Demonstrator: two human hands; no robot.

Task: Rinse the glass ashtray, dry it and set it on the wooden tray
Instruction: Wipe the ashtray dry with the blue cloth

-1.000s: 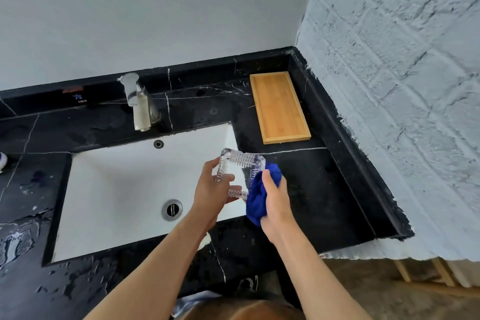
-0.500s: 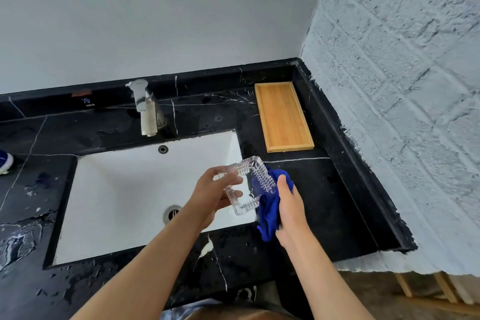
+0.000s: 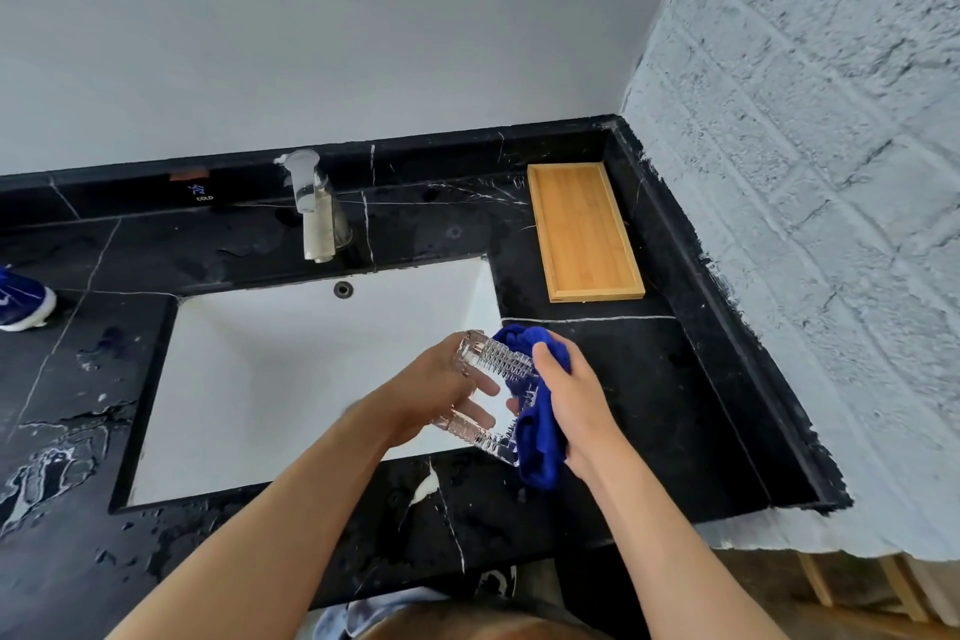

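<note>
Gripping the ashtray [image 3: 491, 392] in the left hand [image 3: 436, 392], over the sink's [image 3: 249, 379] near right corner; rubbing its right side with the cloth [image 3: 537, 424], bunched in the right hand [image 3: 571, 395]. Risking a slip: wet glass, hard rubbing. Tray [image 3: 584, 231] waiting beyond the right hand.

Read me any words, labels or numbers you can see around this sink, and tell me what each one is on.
"COLD": small pale lettering on the black marble upstand behind the sink, left of the metal tap.
A small blue mark sits just above that word; too small to read.
An orange-brown sticker higher on the same upstand; no text can be made out.
Nothing readable shows on the wooden tray, the blue cloth or the glass ashtray.
</note>
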